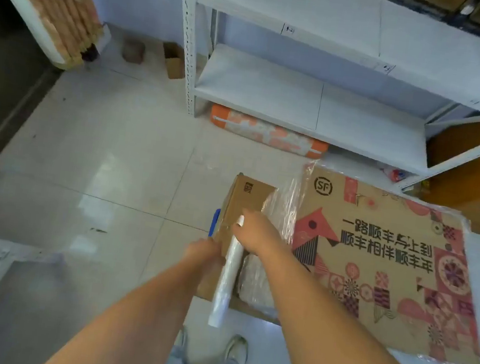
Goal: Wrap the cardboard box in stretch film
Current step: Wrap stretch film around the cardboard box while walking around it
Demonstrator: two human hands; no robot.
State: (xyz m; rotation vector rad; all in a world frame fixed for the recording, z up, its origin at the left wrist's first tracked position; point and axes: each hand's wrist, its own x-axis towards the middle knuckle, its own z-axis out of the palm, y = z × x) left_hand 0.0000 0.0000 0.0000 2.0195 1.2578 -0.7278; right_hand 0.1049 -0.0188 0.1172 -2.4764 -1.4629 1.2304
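Gripping film roll (228, 275) (both hands), beside cardboard box (246, 204)

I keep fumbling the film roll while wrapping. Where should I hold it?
Probably at its two ends, one from each side: the film roll is a long thin tube, and film peels off its middle toward the cardboard box. The right hand already holds its far end.
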